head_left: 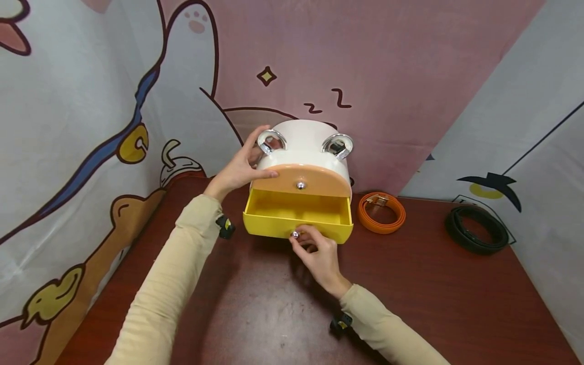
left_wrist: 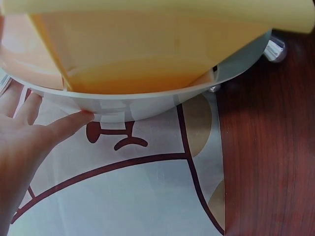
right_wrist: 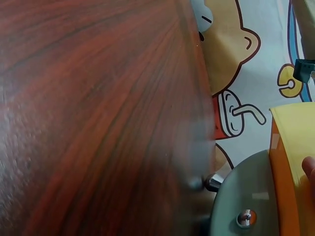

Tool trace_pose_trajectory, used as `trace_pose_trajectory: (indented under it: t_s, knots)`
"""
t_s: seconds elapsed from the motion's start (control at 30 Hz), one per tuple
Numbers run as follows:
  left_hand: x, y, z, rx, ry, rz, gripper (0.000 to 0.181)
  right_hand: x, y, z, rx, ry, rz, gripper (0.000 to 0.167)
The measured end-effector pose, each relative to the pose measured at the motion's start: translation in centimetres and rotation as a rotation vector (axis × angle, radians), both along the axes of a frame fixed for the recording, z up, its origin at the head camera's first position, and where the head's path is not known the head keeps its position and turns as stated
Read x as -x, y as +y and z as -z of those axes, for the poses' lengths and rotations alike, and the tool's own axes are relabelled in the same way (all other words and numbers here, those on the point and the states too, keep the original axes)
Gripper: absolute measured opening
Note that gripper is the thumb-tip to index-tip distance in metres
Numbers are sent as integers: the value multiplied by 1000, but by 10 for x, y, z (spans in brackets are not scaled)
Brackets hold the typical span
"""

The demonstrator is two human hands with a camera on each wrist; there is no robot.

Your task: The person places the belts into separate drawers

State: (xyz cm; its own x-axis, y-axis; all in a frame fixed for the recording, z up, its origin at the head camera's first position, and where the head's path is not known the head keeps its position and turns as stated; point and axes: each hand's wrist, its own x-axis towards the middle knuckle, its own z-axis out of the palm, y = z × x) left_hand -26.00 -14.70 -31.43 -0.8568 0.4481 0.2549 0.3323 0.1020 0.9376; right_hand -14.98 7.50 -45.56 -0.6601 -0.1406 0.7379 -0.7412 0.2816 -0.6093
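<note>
A white box (head_left: 303,141) stands far back on the table (head_left: 255,314); the left hand (head_left: 239,168), fingers spread, touches its left side; the right hand (head_left: 322,258) pinches the knob (head_left: 295,234) of its open yellow drawer (head_left: 265,226).

Here we go, lettering on the wall backdrop (head_left: 410,76)! Right there on its pink part I can read two letters, both drawn in dark brown strokes. The smaller Z (head_left: 313,108) sits lower, on the left, squat and stretched wide; the larger Z (head_left: 341,98) stands higher, off to its right, and clearly taller. They're near each other, not touching, the pair climbing like a little stair. Z, then Z, both plain against the pink!
</note>
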Motion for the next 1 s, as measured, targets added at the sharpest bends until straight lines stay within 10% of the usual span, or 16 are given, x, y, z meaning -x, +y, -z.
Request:
trace_pose_trajectory:
  t_s: [0.33,1.0]
  knots:
    - [0,0,0,-8,0,6,102,-17,-5,-20,0,5,1,32]
    - [-4,1,-2,41,-9,-40,102,-23,6,6,33,32,-61,34]
